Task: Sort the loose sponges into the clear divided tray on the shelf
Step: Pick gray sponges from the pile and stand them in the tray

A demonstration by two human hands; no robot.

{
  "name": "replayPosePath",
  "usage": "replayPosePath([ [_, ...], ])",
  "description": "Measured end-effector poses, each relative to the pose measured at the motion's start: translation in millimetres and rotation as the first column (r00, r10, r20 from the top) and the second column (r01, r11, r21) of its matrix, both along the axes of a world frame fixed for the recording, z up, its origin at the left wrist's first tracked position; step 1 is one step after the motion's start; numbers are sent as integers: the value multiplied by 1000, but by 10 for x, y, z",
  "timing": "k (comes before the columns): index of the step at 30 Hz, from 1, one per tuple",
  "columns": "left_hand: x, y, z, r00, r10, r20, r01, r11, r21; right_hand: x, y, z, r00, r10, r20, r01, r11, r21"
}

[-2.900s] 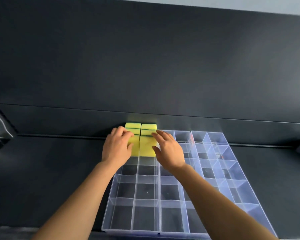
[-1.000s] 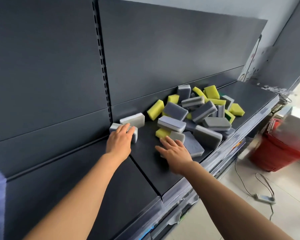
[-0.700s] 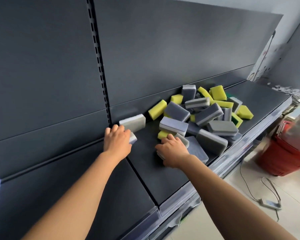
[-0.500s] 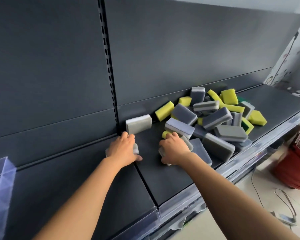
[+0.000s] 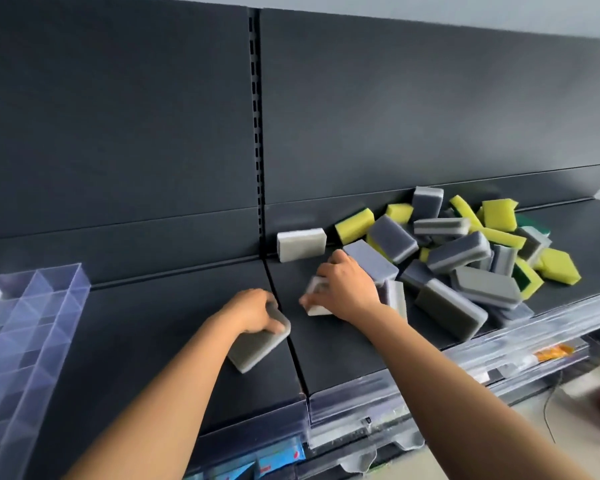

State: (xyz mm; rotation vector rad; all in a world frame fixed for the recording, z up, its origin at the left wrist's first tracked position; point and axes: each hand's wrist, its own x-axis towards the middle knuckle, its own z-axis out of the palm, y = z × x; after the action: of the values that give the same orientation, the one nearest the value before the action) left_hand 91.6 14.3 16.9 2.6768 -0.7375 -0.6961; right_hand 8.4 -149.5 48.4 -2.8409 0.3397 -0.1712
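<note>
Gripping blocky grey sponge (image 5: 260,344), left hand (image 5: 253,311); right hand (image 5: 349,289) pinches another.

Dark grey back panels (image 5: 118,116) meet at a slotted upright (image 5: 256,98) above a matching shelf (image 5: 326,351), pale floor (image 5: 575,427) below.

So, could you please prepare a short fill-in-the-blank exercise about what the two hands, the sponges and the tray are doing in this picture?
1. The left hand grips a ____ sponge.
2. The right hand grips a white-edged sponge beside the pile of grey and ____ sponges.
3. The clear divided tray stands on the shelf to the ____ of both hands.

Missing words: grey; yellow; left.
</note>
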Motion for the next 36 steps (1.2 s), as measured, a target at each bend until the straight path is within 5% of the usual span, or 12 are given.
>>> replayPosePath([
  [6, -221, 330, -67, 969, 231, -90, -245, 950, -194, -88, 156, -14, 972, 22, 234, -66, 981, 180],
  [13, -404, 879, 10, 855, 425, -297, -519, 713, -472, -98, 473, -66, 948, 32, 316, -155, 915, 373],
  [24, -489, 1901, 379, 747, 628, -220, -555, 405, -726, 78, 1440, 76, 912, 120, 393, -317, 813, 488],
  [31, -481, 2757, 535, 721, 682, -118, -491, 383, -782, 217, 2352, 178, 884, 117, 452, -359, 789, 498],
  [36, -448, 3417, 639, 714, 700, 16, -423, 450, -787, 300, 3066, 253, 860, 121, 496, -391, 782, 486],
])
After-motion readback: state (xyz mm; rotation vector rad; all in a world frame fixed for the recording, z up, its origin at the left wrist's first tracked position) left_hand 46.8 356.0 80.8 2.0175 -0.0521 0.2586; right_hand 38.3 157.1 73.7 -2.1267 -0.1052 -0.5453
